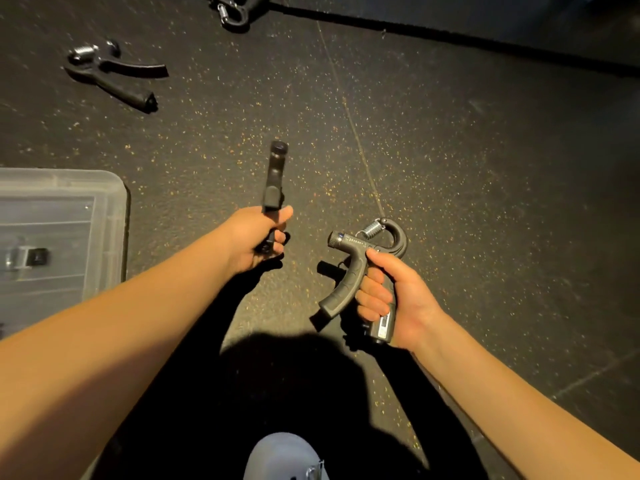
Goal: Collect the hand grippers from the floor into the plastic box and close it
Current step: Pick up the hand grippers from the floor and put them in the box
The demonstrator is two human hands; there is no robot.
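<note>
My left hand [254, 240] is closed around one handle of a black hand gripper [274, 178], which points away from me above the floor. My right hand [394, 296] holds a second grey hand gripper [353, 268] by its handle, spring and dial upward. A third hand gripper [110, 72] lies on the floor at the far left, handles spread. The clear plastic box [116, 216] stands at the left edge, left of my left arm, with a dark item showing inside; whether its lid is on I cannot tell.
The floor is dark speckled rubber matting with a seam running diagonally past my right hand. A black strap with metal carabiners [235, 10] lies at the top edge. A grey shoe tip [284, 459] shows at the bottom, in my shadow.
</note>
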